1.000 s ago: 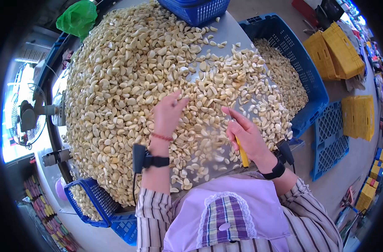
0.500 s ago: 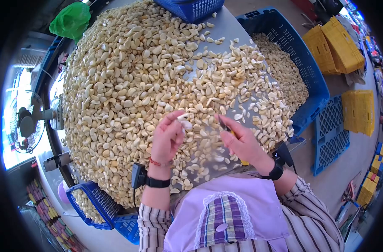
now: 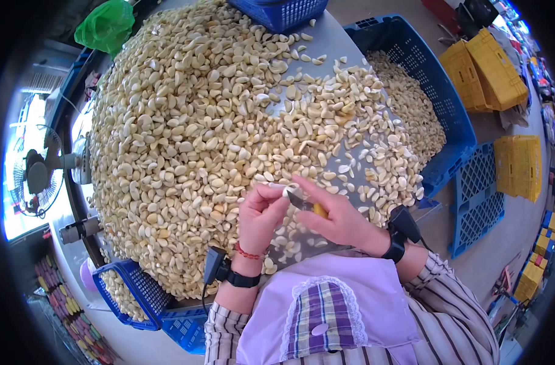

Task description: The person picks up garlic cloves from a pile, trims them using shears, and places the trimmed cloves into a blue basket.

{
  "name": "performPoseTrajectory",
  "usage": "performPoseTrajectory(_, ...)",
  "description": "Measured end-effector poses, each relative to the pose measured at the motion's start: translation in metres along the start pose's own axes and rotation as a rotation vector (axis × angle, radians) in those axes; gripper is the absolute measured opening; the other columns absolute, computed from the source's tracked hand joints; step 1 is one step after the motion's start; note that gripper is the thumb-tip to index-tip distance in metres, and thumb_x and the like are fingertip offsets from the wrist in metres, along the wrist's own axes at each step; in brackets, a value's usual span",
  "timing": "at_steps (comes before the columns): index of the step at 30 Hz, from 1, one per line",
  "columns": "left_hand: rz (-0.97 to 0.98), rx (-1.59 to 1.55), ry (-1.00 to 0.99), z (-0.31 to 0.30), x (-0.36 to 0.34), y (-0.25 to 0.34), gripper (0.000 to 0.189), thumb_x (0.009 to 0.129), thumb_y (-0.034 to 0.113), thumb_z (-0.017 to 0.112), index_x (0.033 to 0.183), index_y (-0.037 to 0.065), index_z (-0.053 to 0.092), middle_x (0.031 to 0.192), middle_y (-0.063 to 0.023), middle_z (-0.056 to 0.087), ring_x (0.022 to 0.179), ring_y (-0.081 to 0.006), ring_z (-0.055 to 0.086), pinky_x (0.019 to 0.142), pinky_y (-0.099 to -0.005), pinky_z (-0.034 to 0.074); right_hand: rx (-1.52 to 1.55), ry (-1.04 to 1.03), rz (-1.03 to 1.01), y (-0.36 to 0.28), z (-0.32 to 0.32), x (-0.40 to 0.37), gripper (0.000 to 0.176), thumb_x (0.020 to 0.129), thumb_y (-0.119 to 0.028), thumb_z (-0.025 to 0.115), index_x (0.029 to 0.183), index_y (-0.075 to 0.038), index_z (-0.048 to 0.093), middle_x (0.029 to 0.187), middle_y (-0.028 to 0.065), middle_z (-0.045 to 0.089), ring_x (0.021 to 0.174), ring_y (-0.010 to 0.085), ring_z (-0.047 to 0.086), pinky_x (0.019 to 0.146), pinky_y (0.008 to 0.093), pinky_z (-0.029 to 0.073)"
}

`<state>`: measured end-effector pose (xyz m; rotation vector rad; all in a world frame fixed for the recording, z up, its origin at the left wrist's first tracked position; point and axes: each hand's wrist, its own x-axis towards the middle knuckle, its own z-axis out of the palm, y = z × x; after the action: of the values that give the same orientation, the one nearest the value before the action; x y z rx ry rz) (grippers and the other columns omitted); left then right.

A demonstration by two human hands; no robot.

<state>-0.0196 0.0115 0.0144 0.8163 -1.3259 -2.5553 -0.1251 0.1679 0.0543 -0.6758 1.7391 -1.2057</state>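
Observation:
Peeled garlic cloves (image 3: pixel 174 146) lie in a broad heap across the metal table. My left hand (image 3: pixel 261 218) is closed, its thumb and fingertips pinching one pale garlic clove (image 3: pixel 286 191) above the heap. In my right hand (image 3: pixel 339 220) is a small knife with a yellow handle (image 3: pixel 319 210). The dark knife blade (image 3: pixel 294 198) points to the left, at the clove, and seems to touch it. Fingers hide part of both the knife and the clove.
A large blue crate (image 3: pixel 454 109) of cloves stands right of the table (image 3: pixel 326 36). One blue basket (image 3: pixel 283 15) sits at the back, another (image 3: pixel 147 292) at front left. Yellow crates (image 3: pixel 493 70) and a blue pallet (image 3: pixel 479 198) are farther right. At left stands a fan (image 3: pixel 39 173).
My left hand has moved right and slightly down, and my right hand has come left. The clove and the knife blade, apart before, are now together.

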Motion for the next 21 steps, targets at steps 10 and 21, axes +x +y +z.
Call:
performPoseTrajectory(10, 0.260, -0.015, -0.091, 0.003, -0.011, 0.008, 0.013, 0.080, -0.007, 0.060, 0.090, 0.001, 0.057, 0.089, -0.0090, 0.064, 0.065, -0.0079, 0.055, 0.055, -0.0192, 0.043, 0.341, -0.055, 0.167, 0.002, -0.006, 0.000, 0.052, 0.095, -0.022, 0.050, 0.143, -0.009, 0.034, 0.068, -0.0031, 0.051, 0.056, 0.0034, 0.043, 0.051, 0.0188, 0.037)
performPoseTrajectory(21, 0.544, 1.772, -0.161, -0.008, 0.056, -0.010, 0.009, 0.085, 0.015, 0.058, 0.087, 0.008, 0.064, 0.068, -0.0073, 0.056, 0.062, -0.0236, 0.060, 0.054, -0.0338, 0.049, 0.748, 0.238, 0.176, 0.015, -0.029, 0.000, 0.045, 0.097, -0.024, 0.045, 0.140, -0.011, 0.039, 0.066, -0.0031, 0.046, 0.045, 0.0031, 0.041, 0.042, 0.0171, 0.035)
